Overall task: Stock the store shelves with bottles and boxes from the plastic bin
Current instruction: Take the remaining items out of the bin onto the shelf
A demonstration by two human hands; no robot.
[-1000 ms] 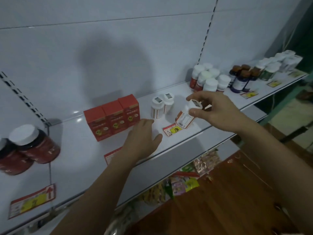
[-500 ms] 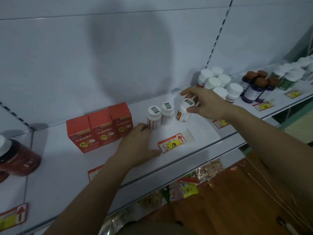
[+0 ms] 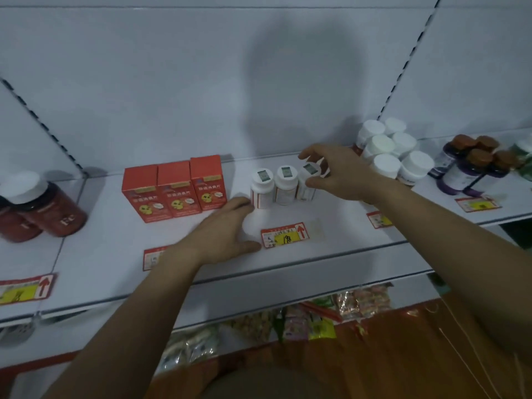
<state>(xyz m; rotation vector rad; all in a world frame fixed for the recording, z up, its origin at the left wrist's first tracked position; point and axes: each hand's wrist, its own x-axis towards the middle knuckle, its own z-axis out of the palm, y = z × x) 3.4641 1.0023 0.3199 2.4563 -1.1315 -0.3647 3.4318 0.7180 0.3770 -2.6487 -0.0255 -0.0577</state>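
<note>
Now your third bottle [image 3: 307,182] stands in the row on the shelf [image 3: 331,254].
Right hand [image 3: 336,171] grasps it; left hand [image 3: 227,228] lies flat, grip released.

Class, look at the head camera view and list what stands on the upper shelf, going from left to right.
dark red jars → three red boxes → three small white bottles, the rightmost held by the right hand → white-capped bottles → brown-capped purple bottles
</note>
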